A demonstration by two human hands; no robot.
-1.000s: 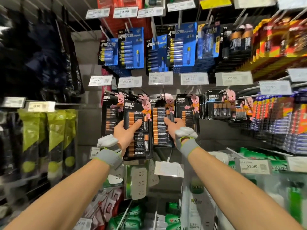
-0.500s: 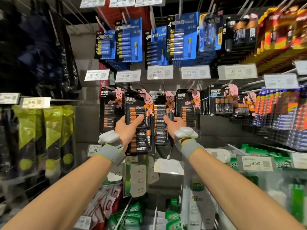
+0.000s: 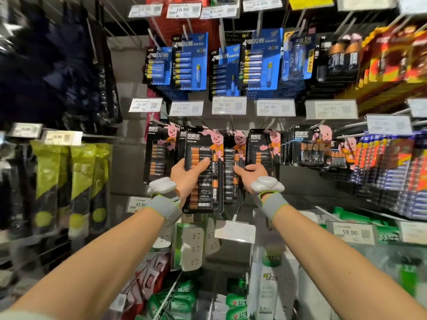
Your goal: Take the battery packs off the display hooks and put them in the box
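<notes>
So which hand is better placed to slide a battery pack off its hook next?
Probably the left hand: its thumb lies across the front of the big black battery pack, a full grip. The right hand only holds the neighbouring pack by its edge.

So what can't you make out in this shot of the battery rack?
- The box: nowhere in the head view.
- Whether the front battery pack in the left hand has cleared its hook: too small to tell.
- Fingers of the right hand: hidden behind the second battery pack.
- The dark goods at left: blurred.
- The top price tags: cut by the upper edge.
</notes>
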